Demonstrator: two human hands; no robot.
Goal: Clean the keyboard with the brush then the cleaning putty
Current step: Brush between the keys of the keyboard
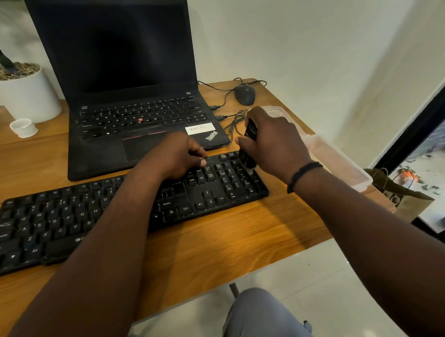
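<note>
Presently, I hold the brush (249, 145) in my right hand (273, 141), fingers clamped around its black handle, bristles down on the number-pad end of the keyboard (58, 225), presumably to sweep debris from between the keys. My left hand (172, 156) rests on the keys beside it, fingers loosely curled and gripping nothing, apparently steadying the board against the strokes. The keyboard lies on the desk (236, 235) in front of a laptop (127, 96). A clear plastic container (337, 157) sits at the desk's right edge; I cannot see any putty.
</note>
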